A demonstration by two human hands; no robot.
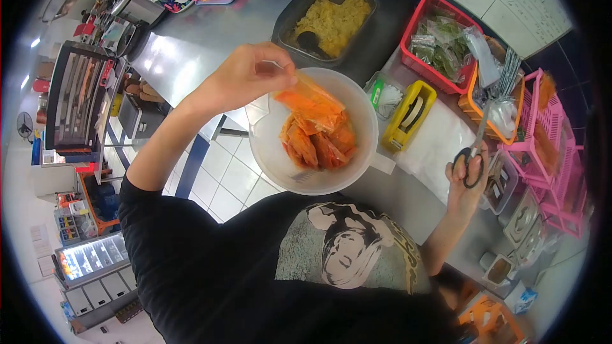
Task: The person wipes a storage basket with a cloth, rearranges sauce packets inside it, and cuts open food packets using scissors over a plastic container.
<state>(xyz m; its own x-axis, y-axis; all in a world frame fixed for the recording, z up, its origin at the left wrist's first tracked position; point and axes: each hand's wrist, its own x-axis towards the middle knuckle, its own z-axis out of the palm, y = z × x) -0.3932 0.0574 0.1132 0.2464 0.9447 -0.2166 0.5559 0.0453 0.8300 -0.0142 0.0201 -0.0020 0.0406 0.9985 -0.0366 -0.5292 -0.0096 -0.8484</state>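
Observation:
My left hand pinches the upper corner of an orange-smeared clear plastic packet over a white plastic tub. Below it in the tub lie several more orange-red packets, crumpled together; what they contain I cannot make out. On the right, my right hand grips a pair of scissors by the black handles, the blades pointing up and away from the tub. The scissors are apart from the packet.
A container of yellowish mash with a black spoon stands behind the tub. To its right are a red basket of bagged leaves, a yellow tape dispenser, an orange basket and pink racks. A steel counter extends left.

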